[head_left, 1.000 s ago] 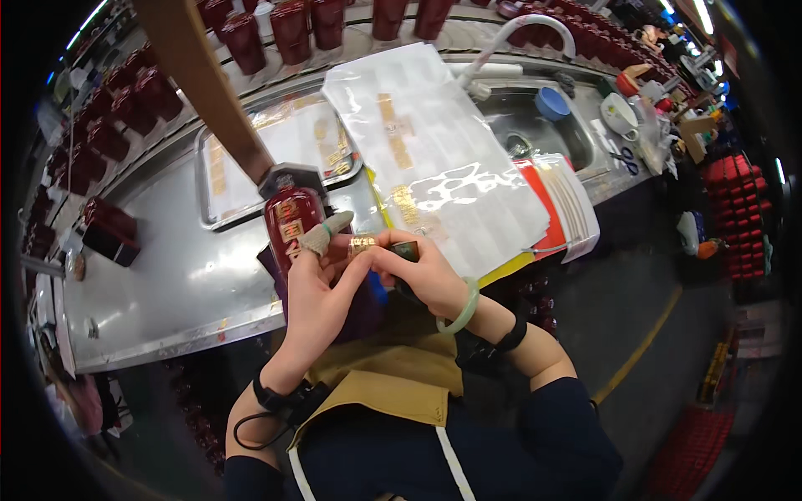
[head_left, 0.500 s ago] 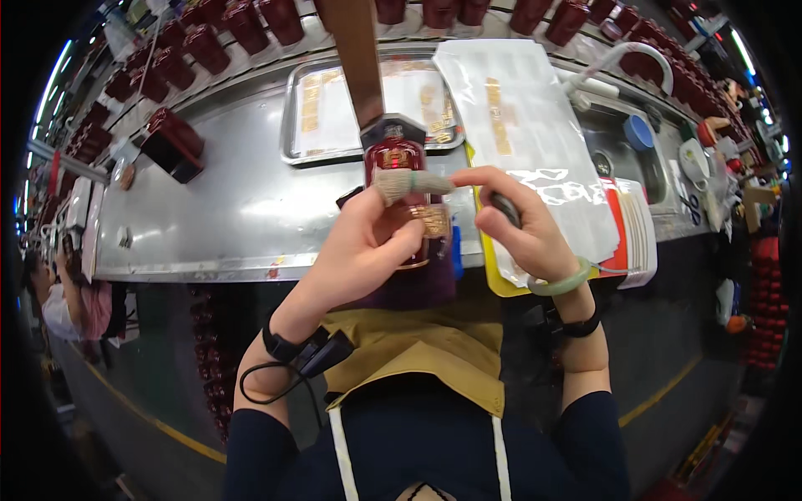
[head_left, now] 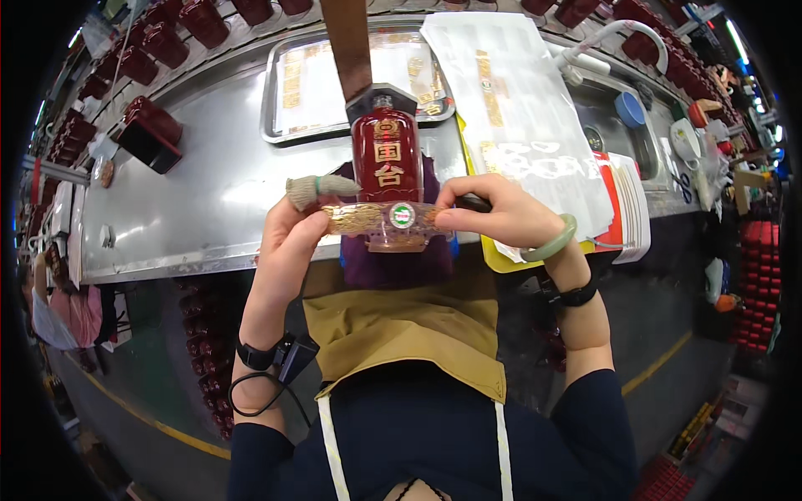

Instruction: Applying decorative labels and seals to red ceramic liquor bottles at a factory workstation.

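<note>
A dark red glossy bottle [head_left: 386,142] with gold lettering lies in front of me on a purple cloth [head_left: 397,271], its far end against a dark holder under a wooden bar. Across its near part stretches a clear decal strip [head_left: 363,218] with gold pattern and a round green-and-white emblem. My left hand [head_left: 292,238], a knitted cot on one finger, pinches the strip's left end. At the other end, my right hand [head_left: 510,215] pinches it between thumb and finger. A dark handle [head_left: 475,203] is tucked in the right hand, mostly hidden.
Behind the bottle is a metal tray [head_left: 271,108] with gold decals on white paper. White decal sheets [head_left: 535,108] lie to the right on a yellow board [head_left: 505,260]. Further right are a sink [head_left: 660,167] and faucet [head_left: 622,32]. A dark red bottle [head_left: 159,121] lies left.
My hands have moved apart, from close together over the bottle to either end of the strip. The strip is now stretched out between them, and the bottle's lettering shows.
</note>
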Demonstrator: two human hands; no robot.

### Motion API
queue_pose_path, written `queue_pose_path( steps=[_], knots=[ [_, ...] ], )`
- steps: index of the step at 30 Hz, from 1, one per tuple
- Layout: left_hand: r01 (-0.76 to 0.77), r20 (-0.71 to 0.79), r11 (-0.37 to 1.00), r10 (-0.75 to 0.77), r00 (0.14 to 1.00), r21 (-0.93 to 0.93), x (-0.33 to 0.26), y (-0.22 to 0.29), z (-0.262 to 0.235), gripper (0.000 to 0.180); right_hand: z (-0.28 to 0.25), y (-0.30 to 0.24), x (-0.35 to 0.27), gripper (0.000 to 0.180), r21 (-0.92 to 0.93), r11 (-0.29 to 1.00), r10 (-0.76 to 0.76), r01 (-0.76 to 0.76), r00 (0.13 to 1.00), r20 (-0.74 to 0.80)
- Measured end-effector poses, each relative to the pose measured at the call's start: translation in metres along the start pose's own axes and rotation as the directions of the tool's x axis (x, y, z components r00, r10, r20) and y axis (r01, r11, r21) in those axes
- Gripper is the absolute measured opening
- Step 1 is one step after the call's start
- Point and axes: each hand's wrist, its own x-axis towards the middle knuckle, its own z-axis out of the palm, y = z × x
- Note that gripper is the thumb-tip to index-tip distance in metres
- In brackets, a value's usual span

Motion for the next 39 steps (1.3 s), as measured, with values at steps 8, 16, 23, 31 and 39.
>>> queue_pose_path(
  steps=[8,16,23,31,39],
  knots=[
    [-0.042,-0.006,0.982,0.043,0.999,0.186,-0.002,-0.017,-0.018,0.03,0.004,-0.006,0.0,0.022,-0.076,0.991,0.102,-0.106,0.993,-0.062],
    [0.071,0.014,0.977,-0.075,0.997,0.2,-0.005,-0.022,-0.013,0.034,0.018,0.0,-0.012,0.022,-0.08,0.991,0.087,-0.11,0.963,-0.253],
    [0.12,0.015,0.987,-0.123,0.992,0.109,-0.008,-0.038,-0.021,0.032,0.03,0.002,-0.014,0.017,-0.113,0.993,-0.02,-0.023,0.931,-0.364],
    [0.081,-0.023,0.996,-0.081,0.996,0.021,0.008,-0.055,-0.017,0.031,0.035,0.019,-0.001,0.013,-0.176,0.984,-0.072,-0.011,0.885,-0.461],
    [0.084,0.064,0.993,-0.078,0.995,-0.081,-0.01,-0.025,-0.006,0.028,0.035,0.003,-0.021,0.013,0.057,0.998,0.005,0.017,0.929,-0.37]
  ],
)
